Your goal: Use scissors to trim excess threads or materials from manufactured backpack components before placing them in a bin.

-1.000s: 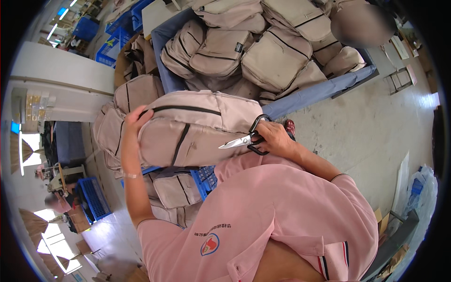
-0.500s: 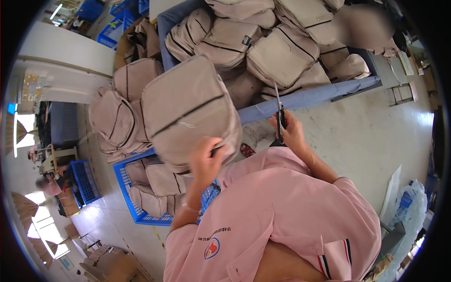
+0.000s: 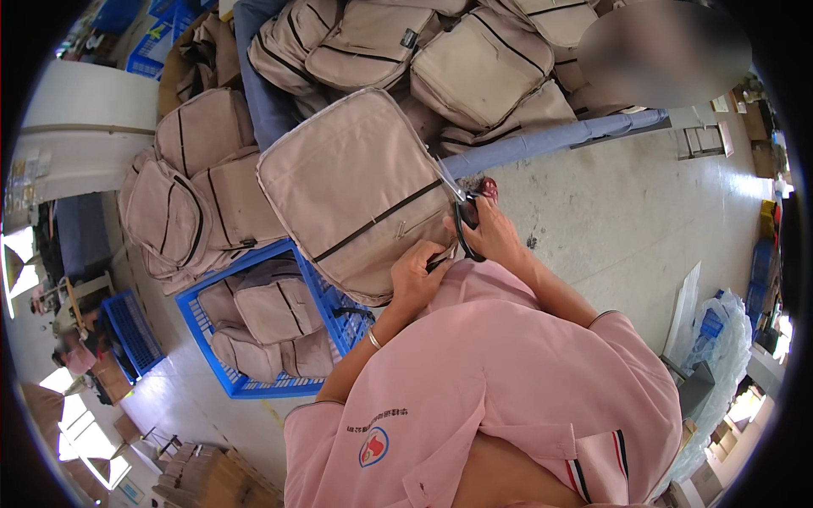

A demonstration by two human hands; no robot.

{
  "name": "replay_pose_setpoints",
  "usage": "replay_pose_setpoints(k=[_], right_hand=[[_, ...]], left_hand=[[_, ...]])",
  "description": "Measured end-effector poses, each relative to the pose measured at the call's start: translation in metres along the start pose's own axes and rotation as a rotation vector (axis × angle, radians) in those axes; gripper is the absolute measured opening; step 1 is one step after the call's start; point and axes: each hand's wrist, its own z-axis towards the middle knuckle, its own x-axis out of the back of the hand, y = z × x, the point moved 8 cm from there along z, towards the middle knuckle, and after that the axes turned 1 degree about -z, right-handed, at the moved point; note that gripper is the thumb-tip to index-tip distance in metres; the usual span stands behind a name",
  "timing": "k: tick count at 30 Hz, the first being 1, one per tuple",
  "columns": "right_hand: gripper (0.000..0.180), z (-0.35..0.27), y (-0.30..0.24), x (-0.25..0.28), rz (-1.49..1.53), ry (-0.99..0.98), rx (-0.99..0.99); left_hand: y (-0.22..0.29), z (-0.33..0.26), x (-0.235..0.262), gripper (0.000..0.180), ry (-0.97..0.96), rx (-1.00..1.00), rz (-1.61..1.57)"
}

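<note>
While stacked beige bags (image 3: pixel 182 190) leaned at far left above a blue crate (image 3: pixel 254 385) holding more bags (image 3: pixel 275 309), one beige bag (image 3: pixel 356 190) with a dark zipper was held up at centre, tilted, in front of the chest. Left hand (image 3: pixel 415 275) was closed on the bag's lower edge, fingers curled under it. Right hand (image 3: pixel 491 237) gripped black-handled scissors (image 3: pixel 461 222), blades pointing up-left against the bag's right edge. Behind, further bags (image 3: pixel 474 63) were piled on a blue-covered desk (image 3: pixel 542 142). Bare concrete floor (image 3: pixel 627 220) lay at right.
</note>
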Motion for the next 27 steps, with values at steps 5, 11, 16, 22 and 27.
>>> replay_pose_setpoints(k=[5,11,16,22,27], right_hand=[[0.063,0.024,-0.005,0.002,-0.053,0.084,0.053],[0.073,0.029,-0.014,-0.005,-0.028,-0.025,-0.026],[0.057,0.025,-0.01,-0.014,0.008,0.055,-0.014],[0.06,0.029,-0.002,-0.012,-0.028,0.051,-0.026],[0.055,0.04,-0.016,-0.012,0.074,0.139,0.058]], left_hand=[[-0.002,-0.001,-0.004,0.019,-0.025,0.012,0.0],[-0.008,-0.003,-0.004,0.019,-0.016,0.031,-0.016],[-0.008,-0.002,-0.004,0.02,-0.025,0.031,-0.017],[-0.007,-0.002,-0.006,0.02,-0.033,0.018,0.012],[-0.013,-0.008,-0.003,0.021,-0.01,0.038,-0.015]])
